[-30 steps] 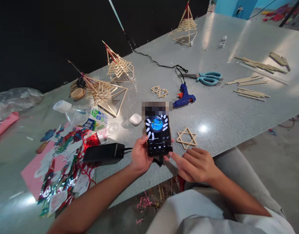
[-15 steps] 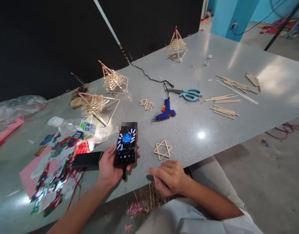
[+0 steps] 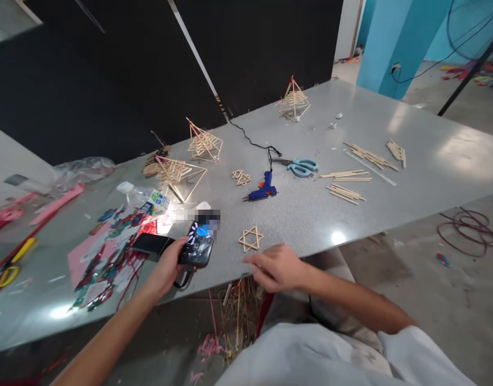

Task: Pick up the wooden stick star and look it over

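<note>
My left hand (image 3: 172, 269) grips a smartphone (image 3: 197, 247) with a lit screen, a black cable running from its lower end. The phone is low over the table's front edge, beside a dark flat slab (image 3: 152, 244) like a power bank. My right hand (image 3: 279, 268) holds nothing visible; its index finger points left, apart from the thumb, and the other fingers curl loosely. Just beyond it lies a six-pointed star of thin wooden sticks (image 3: 251, 239). Farther back are a blue glue gun (image 3: 263, 187), scissors with light-blue handles (image 3: 303, 166) and smaller stick stars (image 3: 240, 178).
Stick pyramid frames (image 3: 204, 142) stand along the table's back. Bundles of sticks (image 3: 345, 193) lie to the right. A plastic bottle (image 3: 144, 197) and shiny foil scraps (image 3: 110, 257) crowd the left, with yellow-handled scissors (image 3: 15, 262) at the far left. The glue gun's cord (image 3: 250, 140) runs backward.
My left hand has lowered the phone leftward, and it now tilts more. My right hand's index finger looks straighter. The head view has shifted, bringing yellow-handled scissors into sight at the left.
</note>
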Demonstrator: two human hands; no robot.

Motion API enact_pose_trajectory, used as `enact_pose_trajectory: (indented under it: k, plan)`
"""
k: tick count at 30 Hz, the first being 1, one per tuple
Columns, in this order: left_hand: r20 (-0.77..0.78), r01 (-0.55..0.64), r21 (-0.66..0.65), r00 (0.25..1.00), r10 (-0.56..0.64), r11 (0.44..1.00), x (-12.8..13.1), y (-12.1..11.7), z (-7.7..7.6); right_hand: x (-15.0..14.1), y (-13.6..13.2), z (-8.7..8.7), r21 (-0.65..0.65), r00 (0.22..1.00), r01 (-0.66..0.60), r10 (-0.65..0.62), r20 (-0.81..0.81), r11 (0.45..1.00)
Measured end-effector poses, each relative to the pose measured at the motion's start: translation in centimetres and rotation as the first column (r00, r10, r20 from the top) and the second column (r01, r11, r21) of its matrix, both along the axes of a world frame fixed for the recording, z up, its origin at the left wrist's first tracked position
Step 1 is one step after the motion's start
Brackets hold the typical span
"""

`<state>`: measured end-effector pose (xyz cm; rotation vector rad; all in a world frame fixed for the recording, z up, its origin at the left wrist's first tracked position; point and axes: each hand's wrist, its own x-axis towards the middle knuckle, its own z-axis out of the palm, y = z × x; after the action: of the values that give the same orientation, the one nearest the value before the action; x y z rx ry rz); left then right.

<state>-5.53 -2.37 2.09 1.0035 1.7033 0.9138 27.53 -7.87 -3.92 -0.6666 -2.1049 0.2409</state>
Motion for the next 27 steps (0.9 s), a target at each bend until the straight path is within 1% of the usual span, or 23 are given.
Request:
enact_pose_trajectory:
  k: [3,5,6,8,9,11,15,17,19,21,23,25,27]
  plan:
    - [-0.044,0.024,0.045,0.999,-0.022,0.999,0.0,0.0,0.4,3.3,3.2,2.9,-0.006,0.987,0.076,-0.074,0.139,0.997]
    - [-0.076,0.043,0.058,0.996,-0.039,0.997,0.1,0.1,0.6,4.2,5.8,4.7,-0.016,0.953,0.131,-0.121,0.277,0.991]
    - [-0.092,0.053,0.060,0.995,-0.048,0.997,0.3,0.1,0.6,4.3,7.0,5.4,-0.010,0.946,0.126,-0.117,0.303,0.992]
    - [-0.133,0.055,0.067,0.990,-0.045,0.996,0.7,0.1,0.4,3.8,9.2,5.9,-0.001,0.934,0.091,-0.085,0.346,0.996]
    - [-0.158,0.047,0.070,0.987,-0.036,0.996,1.0,0.0,0.3,3.4,10.0,5.8,0.001,0.928,0.062,-0.058,0.368,0.998]
    - [-0.207,0.036,0.076,0.978,-0.020,0.996,1.5,-0.1,0.0,2.7,11.1,5.0,-0.001,0.911,0.003,-0.003,0.412,1.000]
    - [-0.269,0.092,0.077,0.961,-0.068,0.993,2.2,-0.3,-0.6,2.5,11.4,2.9,-0.019,0.876,-0.087,0.085,0.475,0.996]
    - [-0.297,0.124,0.083,0.950,-0.094,0.989,2.1,-0.3,-1.1,2.9,11.0,2.5,-0.027,0.858,-0.123,0.120,0.499,0.992]
    - [-0.363,0.173,0.094,0.923,-0.128,0.980,1.8,-0.3,-1.8,3.2,10.7,2.7,-0.040,0.824,-0.137,0.136,0.550,0.990]
    - [-0.458,0.229,0.120,0.876,-0.151,0.966,1.6,-0.2,-2.6,3.4,10.4,3.3,-0.064,0.772,-0.128,0.140,0.620,0.990]
    - [-0.529,0.259,0.157,0.837,-0.140,0.953,1.5,-0.2,-3.2,3.5,10.2,4.0,-0.094,0.721,-0.108,0.143,0.678,0.990]
    - [-0.544,0.257,0.189,0.831,-0.117,0.948,1.6,-0.1,-3.5,3.5,10.0,4.6,-0.125,0.694,-0.085,0.148,0.704,0.989]
    - [-0.542,0.256,0.213,0.834,-0.104,0.943,1.8,0.1,-3.7,3.5,9.9,4.9,-0.155,0.687,-0.053,0.149,0.711,0.986]
